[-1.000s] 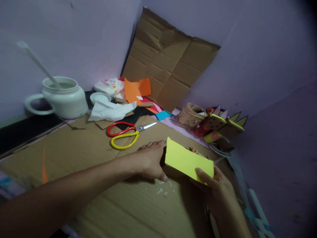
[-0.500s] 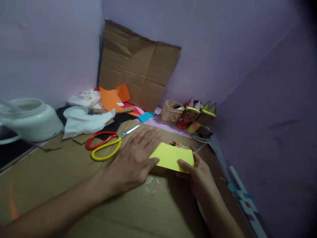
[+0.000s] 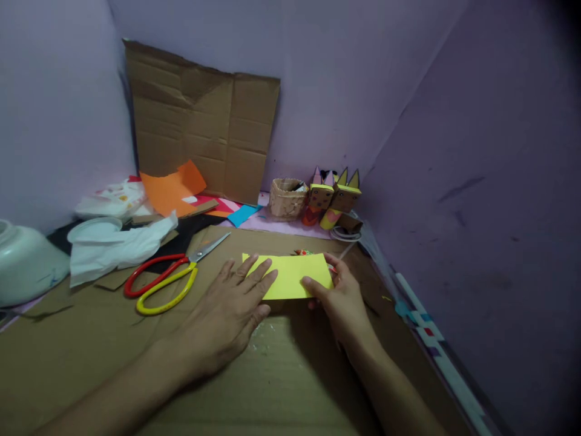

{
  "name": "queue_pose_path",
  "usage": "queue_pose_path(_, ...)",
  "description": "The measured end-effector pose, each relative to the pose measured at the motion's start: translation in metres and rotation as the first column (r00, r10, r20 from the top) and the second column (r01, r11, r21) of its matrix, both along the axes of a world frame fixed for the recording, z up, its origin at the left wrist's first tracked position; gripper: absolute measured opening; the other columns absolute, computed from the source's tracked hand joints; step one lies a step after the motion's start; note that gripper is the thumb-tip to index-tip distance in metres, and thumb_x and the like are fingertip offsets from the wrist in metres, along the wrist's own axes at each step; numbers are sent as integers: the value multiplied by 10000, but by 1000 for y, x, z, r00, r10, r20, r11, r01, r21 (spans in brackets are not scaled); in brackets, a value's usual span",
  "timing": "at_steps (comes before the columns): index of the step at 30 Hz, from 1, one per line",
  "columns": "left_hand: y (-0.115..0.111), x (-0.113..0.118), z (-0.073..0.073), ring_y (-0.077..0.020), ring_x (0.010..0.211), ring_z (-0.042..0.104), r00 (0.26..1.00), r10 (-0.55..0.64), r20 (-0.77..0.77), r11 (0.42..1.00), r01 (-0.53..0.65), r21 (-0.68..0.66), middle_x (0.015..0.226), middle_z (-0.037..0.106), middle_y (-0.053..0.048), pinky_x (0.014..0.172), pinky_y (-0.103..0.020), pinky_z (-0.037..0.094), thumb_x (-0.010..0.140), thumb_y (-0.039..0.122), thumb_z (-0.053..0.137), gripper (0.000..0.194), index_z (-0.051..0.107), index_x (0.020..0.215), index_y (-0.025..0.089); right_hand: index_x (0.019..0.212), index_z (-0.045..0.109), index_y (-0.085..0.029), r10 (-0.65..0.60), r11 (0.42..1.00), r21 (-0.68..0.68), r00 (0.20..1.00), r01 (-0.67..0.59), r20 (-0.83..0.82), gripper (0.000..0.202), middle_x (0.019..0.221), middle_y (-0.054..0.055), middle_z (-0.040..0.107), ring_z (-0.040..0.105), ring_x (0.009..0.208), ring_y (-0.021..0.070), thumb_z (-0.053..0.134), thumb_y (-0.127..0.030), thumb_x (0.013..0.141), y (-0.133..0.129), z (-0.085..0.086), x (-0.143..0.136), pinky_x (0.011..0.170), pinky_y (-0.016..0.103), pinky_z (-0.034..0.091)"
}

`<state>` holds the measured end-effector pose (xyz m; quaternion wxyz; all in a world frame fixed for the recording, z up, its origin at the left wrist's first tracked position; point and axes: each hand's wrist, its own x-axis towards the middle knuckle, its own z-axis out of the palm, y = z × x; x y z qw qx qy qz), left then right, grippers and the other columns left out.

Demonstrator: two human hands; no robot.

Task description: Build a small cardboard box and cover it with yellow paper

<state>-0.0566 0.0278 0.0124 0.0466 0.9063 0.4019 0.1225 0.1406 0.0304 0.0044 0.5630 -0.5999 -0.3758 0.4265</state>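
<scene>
On the yellow paper (image 3: 289, 272), the left hand (image 3: 231, 307) lies flat (fingers spread) while the right hand (image 3: 344, 301) pinches one end.

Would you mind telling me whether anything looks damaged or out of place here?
Yes: whitish specks, perhaps scraps, look stray on the brown cardboard surface, on the near side of the yellow piece. Behind, the tall cardboard sheet is creased and stands askew.

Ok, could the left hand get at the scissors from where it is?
Probably yes: the scissors lie just to the left of the left hand, with nothing seen on top or between. Its fingers, over the yellow piece, would have to lift away first.
</scene>
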Motion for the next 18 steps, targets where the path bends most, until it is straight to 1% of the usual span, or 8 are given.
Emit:
queue_pose_path(4,0,-1,-4,-252,1395,171,1000,-11,-24,999,11,31,1489,301,-26,1120,-493,173,939,319,298,495,280,1425,226,1153,449,-178,-26,999,34,1000,26,-9,672,946,64,619,610,652,182,723,-247,542,1,0,0,340,195,428)
queue_pose_path(9,1,-2,-1,-266,1390,190,998,-14,-64,999,16,30,1487,304,-30,1114,-509,172,941,325,299,496,285,1423,209,1131,452,-195,-32,997,66,999,33,-19,623,918,47,623,600,627,165,709,-237,565,3,0,-2,347,193,426)
queue_pose_path(13,1,-2,0,-257,1391,188,998,-25,-63,999,28,47,1482,319,-32,1119,-504,157,943,327,306,489,298,1418,213,1172,426,-191,-24,999,36,999,22,36,650,909,51,615,597,621,175,698,-243,583,6,-6,-2,354,212,421)
queue_pose_path(15,1,-2,-2,-255,1392,187,998,-33,-60,998,35,46,1479,329,-32,1122,-504,151,945,331,297,485,301,1417,219,1211,411,-183,-13,1000,24,992,10,129,663,954,75,620,616,679,206,683,-264,612,5,-9,0,427,262,470)
queue_pose_path(17,0,-2,-3,-268,1391,185,998,-26,-54,999,28,38,1486,317,-57,1114,-519,165,941,334,303,500,286,1422,202,1239,419,-169,-24,998,61,950,5,311,647,1016,102,628,625,807,247,665,-278,650,2,-10,3,623,357,521)
queue_pose_path(18,-1,-2,-4,-280,1391,181,999,-11,-42,999,13,41,1493,299,-80,1106,-530,178,934,340,318,518,273,1427,187,1242,437,-168,-51,995,96,905,12,423,627,1046,112,630,614,887,269,660,-285,668,0,-9,5,737,408,504)
